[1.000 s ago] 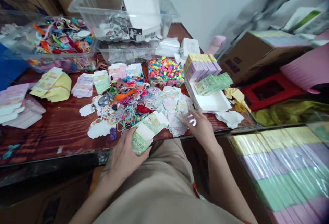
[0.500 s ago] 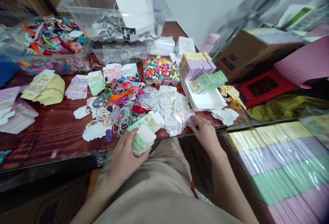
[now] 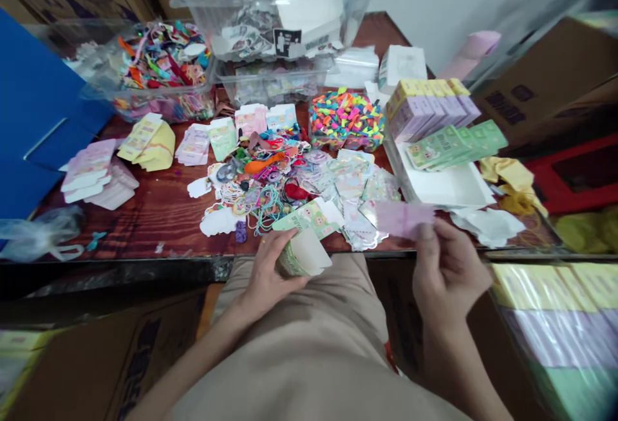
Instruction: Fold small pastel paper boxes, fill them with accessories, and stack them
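My left hand (image 3: 270, 265) is wrapped round a small green carton (image 3: 303, 255), whose white flap is up and whose open end tilts towards me. Just beyond it, a flat green printed carton (image 3: 311, 217) rests at the table's front edge. A thin, pinkish-purple see-through packet (image 3: 398, 218), smeared by motion, is pinched between thumb and fingers of my right hand (image 3: 449, 273). It hangs over the right side of a heap of clear, pale printed packets (image 3: 355, 179). Left of these lies a pile of colourful hair ties (image 3: 268, 189).
Clear bins of trinkets (image 3: 164, 67) line the back. A tub of bright small pieces (image 3: 345, 118) stands mid-table. To the right, a white tray (image 3: 439, 189) bears green cartons, with purple-yellow boxes (image 3: 425, 109) behind. Folded yellow cartons (image 3: 149, 144) lie left, near a blue panel (image 3: 43, 118).
My right hand has lifted the pinkish packet off the heap and drawn it right. The carton in my left hand has tipped, its opening now more towards me. The view has swung left.
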A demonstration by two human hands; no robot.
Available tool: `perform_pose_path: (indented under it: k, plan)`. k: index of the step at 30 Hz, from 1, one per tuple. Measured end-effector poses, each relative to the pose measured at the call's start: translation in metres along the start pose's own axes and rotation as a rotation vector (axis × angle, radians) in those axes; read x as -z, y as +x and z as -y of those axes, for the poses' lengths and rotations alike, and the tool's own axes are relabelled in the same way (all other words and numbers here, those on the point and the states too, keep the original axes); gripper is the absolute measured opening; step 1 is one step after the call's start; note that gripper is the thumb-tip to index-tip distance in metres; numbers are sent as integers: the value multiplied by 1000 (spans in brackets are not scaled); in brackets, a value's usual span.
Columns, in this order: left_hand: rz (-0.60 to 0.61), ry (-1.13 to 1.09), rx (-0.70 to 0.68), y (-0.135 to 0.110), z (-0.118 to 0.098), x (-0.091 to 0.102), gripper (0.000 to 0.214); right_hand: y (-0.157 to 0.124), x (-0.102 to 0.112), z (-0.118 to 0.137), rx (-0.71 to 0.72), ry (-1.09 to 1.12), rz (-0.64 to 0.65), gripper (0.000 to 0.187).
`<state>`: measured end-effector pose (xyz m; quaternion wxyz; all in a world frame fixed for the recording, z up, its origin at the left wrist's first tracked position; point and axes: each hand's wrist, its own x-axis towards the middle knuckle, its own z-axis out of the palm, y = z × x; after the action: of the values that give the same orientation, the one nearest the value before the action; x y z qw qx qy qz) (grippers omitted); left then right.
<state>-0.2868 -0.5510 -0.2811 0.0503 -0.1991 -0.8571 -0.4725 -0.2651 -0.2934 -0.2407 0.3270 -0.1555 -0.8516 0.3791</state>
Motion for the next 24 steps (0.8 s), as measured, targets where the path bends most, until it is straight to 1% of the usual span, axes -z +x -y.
perform_pose_path:
  k: [1, 2, 3, 4, 6, 8, 10, 13, 16, 18, 21, 22, 24]
  plan:
    - [-6, 0, -2, -1, 1, -1, 70, -6, -1, 15, 14, 125, 73, 23]
    - [-10, 0, -5, -2, 1, -1, 71, -12, -3, 29, 56, 206, 154, 17]
    - [-17, 1, -8, -3, 1, -1, 72, -17, -6, 40, 130, 255, 230, 15]
    - [-23, 4, -12, -4, 0, -1, 73, -22, -9, 48, 216, 279, 294, 17]
    - [-47, 12, -26, -6, 0, 0, 74, -27, -15, 56, 381, 293, 367, 25]
    - [-94, 16, -50, -9, 1, 1, 73, -29, -20, 58, 455, 294, 396, 32]
    - [-144, 19, -79, -11, 2, 2, 72, -30, -22, 59, 470, 282, 424, 35]
    - [-184, -9, -127, -14, 6, 2, 72, -32, -22, 65, 483, 247, 478, 34]
    - [-216, -58, -149, -15, 9, 0, 72, -36, -25, 69, 518, 213, 479, 38]
    - [-239, -56, -120, -16, 9, 0, 72, -39, -28, 69, 576, 155, 461, 39]
    - [-271, -38, -38, -17, 8, 0, 70, -41, -33, 68, 678, 40, 484, 39]
    - [-276, -30, -22, -17, 7, 1, 70, -41, -34, 67, 696, 13, 500, 40]
    - [-264, -1, -43, -18, 4, 3, 69, -39, -37, 65, 694, 24, 533, 45]
